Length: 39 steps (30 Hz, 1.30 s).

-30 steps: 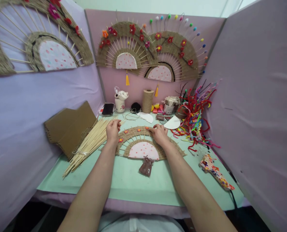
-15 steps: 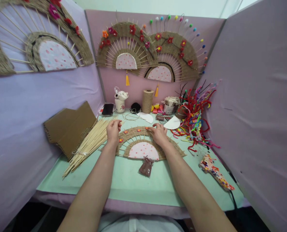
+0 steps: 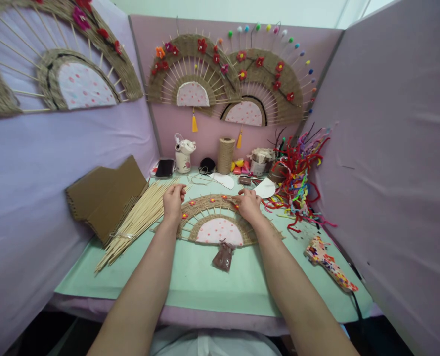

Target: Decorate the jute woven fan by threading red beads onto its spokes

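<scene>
A twine-woven fan [image 3: 201,201] lies flat on the green-covered table, with small red-orange flowers along its outer band and a dotted white half-round panel [image 3: 220,231] at its centre. My left hand [image 3: 173,201] is closed beside the fan's upper left edge, fingertips pinched together; whatever is between them, if anything, cannot be made out. Over the upper right of the band is my right hand [image 3: 248,203], its index finger stretched left near a flower and the fingers apart. Against the fan's lower edge rests a small bag of brown material [image 3: 223,256].
Bamboo sticks [image 3: 138,222] and folded cardboard [image 3: 107,198] lie left. A patterned glue gun [image 3: 331,264] with a cord is at right, below tangled pipe cleaners [image 3: 299,168]. A twine spool [image 3: 226,155] and white paper half-rounds [image 3: 265,188] sit behind. Finished fans [image 3: 194,47] hang on the walls.
My right hand has shifted slightly right along the fan's band, and a flower beside its fingers now shows. My left hand stays about where it was.
</scene>
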Available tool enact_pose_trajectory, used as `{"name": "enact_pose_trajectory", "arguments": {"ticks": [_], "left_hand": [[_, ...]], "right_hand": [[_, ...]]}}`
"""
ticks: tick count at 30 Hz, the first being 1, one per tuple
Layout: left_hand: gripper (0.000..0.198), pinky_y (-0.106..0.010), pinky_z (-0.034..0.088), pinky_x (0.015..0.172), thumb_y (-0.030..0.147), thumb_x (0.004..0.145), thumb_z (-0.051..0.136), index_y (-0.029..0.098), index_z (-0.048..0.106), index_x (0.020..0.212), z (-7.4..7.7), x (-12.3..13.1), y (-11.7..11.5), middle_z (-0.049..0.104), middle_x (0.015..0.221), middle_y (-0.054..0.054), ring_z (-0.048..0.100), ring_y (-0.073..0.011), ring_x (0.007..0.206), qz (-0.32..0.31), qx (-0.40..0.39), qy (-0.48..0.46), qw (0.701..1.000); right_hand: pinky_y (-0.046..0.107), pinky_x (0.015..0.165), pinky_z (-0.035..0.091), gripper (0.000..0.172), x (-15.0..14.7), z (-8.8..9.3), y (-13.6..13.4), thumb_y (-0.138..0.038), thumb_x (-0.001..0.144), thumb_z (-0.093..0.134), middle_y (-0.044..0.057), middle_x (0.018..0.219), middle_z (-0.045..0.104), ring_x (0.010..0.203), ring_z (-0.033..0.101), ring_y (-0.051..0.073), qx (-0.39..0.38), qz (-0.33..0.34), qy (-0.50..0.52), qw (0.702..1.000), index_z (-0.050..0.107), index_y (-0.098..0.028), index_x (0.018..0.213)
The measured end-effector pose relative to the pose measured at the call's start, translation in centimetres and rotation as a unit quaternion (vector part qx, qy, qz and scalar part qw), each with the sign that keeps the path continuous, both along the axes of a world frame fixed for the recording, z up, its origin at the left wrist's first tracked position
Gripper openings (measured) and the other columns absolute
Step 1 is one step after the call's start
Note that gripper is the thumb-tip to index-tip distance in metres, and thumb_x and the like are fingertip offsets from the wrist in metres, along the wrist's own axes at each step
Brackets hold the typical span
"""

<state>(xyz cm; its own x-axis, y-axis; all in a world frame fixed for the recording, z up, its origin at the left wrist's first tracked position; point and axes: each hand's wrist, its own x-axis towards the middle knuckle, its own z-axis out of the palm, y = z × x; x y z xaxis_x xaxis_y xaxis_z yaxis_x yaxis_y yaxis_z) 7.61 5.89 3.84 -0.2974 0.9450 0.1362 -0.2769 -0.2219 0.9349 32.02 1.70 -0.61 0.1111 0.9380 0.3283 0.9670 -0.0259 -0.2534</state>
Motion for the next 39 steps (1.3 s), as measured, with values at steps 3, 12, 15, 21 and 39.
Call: {"name": "enact_pose_trajectory", "arguments": {"ticks": [3,12,15,21,39], "left_hand": [[0.015,-0.018,0.023,0.043,0.028,0.060,0.062,0.014,0.063,0.066,-0.2,0.0,0.1,0.051,0.055,0.004,0.038,-0.0045,0.046,-0.002,-0.001,0.003,1.000],[0.015,-0.018,0.023,0.043,0.030,0.061,0.062,0.015,0.062,0.066,-0.5,-0.1,0.3,0.050,0.055,0.004,0.037,-0.0047,0.045,-0.008,0.002,0.011,1.000],[0.015,-0.018,0.023,0.043,0.029,0.062,0.061,0.015,0.062,0.065,-0.4,0.0,0.2,0.050,0.054,0.004,0.037,-0.0048,0.045,-0.007,0.006,0.013,1.000],[0.014,-0.019,0.025,0.044,0.029,0.063,0.061,0.015,0.063,0.065,-0.4,0.2,0.1,0.051,0.055,0.004,0.037,-0.0053,0.045,-0.005,0.013,0.029,0.999],[0.013,-0.027,0.038,0.063,0.025,0.079,0.058,0.022,0.070,0.077,-0.7,3.4,-4.6,0.066,0.071,-0.003,0.055,-0.0165,0.064,-0.116,0.197,0.402,0.886]], "right_hand": [[0.036,0.079,0.021,0.022,0.4,0.1,0.1,-0.031,0.091,0.055,0.006,0.115,0.057,0.105,0.037,0.024,-0.013,-0.003,-0.008,1.000,0.075,-0.037,0.101],[0.036,0.077,0.020,0.025,-0.1,0.5,-0.2,-0.029,0.092,0.053,0.006,0.111,0.059,0.104,0.038,0.024,-0.027,0.003,-0.017,0.999,0.075,-0.037,0.097],[0.036,0.078,0.020,0.024,-0.1,0.4,-0.2,-0.027,0.092,0.054,0.005,0.111,0.060,0.105,0.039,0.024,-0.032,0.002,-0.013,0.999,0.076,-0.037,0.096],[0.037,0.079,0.021,0.029,0.0,0.0,0.1,-0.025,0.093,0.051,0.005,0.114,0.059,0.105,0.039,0.024,-0.025,0.016,-0.022,0.999,0.074,-0.041,0.102],[0.038,0.089,0.029,0.049,1.9,5.0,-1.9,-0.007,0.081,0.032,0.013,0.116,0.052,0.110,0.041,0.029,0.244,-0.175,0.150,0.942,0.068,-0.019,0.112]]}}
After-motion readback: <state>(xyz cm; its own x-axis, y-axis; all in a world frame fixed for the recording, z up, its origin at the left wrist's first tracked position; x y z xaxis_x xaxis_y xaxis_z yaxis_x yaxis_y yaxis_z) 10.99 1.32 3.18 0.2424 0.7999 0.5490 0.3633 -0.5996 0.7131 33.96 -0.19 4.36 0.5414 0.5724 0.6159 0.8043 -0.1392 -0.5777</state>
